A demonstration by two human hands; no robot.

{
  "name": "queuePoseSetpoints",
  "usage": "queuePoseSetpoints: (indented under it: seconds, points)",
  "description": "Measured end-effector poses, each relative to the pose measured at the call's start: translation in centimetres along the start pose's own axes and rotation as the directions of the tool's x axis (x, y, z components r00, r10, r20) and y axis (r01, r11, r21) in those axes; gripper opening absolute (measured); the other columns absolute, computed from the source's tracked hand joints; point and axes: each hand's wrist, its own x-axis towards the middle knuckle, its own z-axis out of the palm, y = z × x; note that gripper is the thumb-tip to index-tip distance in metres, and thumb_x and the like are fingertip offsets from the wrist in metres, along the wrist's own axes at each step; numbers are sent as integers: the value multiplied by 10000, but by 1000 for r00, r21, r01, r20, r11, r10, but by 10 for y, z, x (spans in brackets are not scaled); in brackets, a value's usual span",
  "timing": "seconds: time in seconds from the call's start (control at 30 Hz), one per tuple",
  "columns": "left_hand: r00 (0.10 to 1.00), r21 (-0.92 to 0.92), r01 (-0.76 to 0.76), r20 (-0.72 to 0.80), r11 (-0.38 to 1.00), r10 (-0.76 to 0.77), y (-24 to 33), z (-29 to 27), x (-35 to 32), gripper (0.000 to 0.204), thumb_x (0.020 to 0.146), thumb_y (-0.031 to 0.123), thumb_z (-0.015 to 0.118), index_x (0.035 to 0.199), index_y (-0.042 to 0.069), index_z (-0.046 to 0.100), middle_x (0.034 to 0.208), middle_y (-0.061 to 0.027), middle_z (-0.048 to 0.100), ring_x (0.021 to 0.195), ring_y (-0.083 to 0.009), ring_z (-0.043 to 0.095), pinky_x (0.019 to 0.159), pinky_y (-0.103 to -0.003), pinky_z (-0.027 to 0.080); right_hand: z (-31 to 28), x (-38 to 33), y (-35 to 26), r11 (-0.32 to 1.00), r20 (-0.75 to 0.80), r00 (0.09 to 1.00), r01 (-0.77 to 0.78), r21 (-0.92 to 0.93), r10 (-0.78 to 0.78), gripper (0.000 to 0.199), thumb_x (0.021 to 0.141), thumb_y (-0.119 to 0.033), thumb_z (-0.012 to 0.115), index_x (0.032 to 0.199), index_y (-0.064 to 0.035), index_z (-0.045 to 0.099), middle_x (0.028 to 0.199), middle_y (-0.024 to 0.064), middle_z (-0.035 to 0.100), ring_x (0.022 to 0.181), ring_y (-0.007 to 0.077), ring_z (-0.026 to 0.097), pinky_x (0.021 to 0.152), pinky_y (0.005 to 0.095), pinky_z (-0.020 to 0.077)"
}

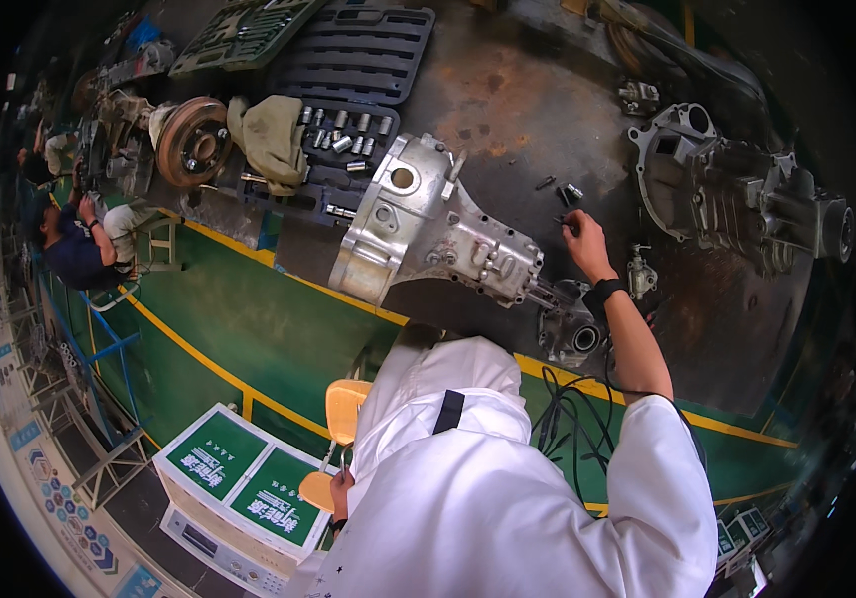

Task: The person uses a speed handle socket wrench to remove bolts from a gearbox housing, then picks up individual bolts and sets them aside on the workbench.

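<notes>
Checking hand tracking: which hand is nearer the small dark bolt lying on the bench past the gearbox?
Right. The right hand reaches onto the bench, fingertips just below the bolt. The left hand hangs low beside the white coat, off the bench and far from it.

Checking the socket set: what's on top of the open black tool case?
Loose chrome sockets lie in the black tool case. A tan rag covers its left end; whatever sits under the rag is hidden.
</notes>
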Motion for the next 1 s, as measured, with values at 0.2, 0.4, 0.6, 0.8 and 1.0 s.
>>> queuePoseSetpoints:
  seconds: [0.2, 0.4, 0.6, 0.8, 1.0]
  points:
    - [998, 151, -53, 39, 987, 47, 18, 9, 11, 464, 1007, 297, 597, 664, -7, 521, 534, -38, 469, 526, -113, 413, 498, -355, 330, -32, 4, -147, 946, 178, 949, 211, 248, -258, 139, 853, -77, 677, 966, -3, 651, 940, 172, 662, 858, 361, 652, 761, 423, 523]
    - [999, 92, -19, 42, 996, 15, 105, 17, -2, 409, 1023, 294, 566, 709, 34, 529, 568, 12, 468, 511, -103, 409, 493, -326, 328, -16, 15, -175, 953, 264, 919, 303, -6, -291, 119, 859, -104, 665, 954, -32, 663, 934, 169, 647, 916, 385, 636, 772, 481, 524]
    - [995, 70, -85, 64, 994, 81, 89, 20, 12, 421, 1020, 289, 575, 692, 30, 520, 566, 0, 459, 513, -100, 407, 491, -324, 326, -13, 12, -185, 879, 248, 897, 421, -226, -366, 87, 851, -99, 652, 919, -44, 651, 903, 164, 626, 913, 373, 633, 756, 484, 538]
    - [993, -39, -96, 63, 995, 98, 22, 25, 35, 355, 1011, 247, 586, 800, -36, 618, 632, -86, 567, 594, -146, 518, 577, -342, 418, -1, 11, -185, 867, 275, 881, 448, -218, -386, 86, 851, -106, 655, 902, -36, 655, 908, 165, 620, 916, 377, 629, 755, 487, 535]
    - [980, 158, -184, 110, 970, 168, 48, 24, 28, 221, 962, 91, 582, 1075, -63, 693, 817, -187, 697, 767, -202, 644, 720, -350, 489, 3, 19, -185, 908, 400, 867, 387, -162, -298, 181, 883, -109, 642, 1033, -12, 677, 901, 188, 699, 854, 387, 671, 765, 485, 544]
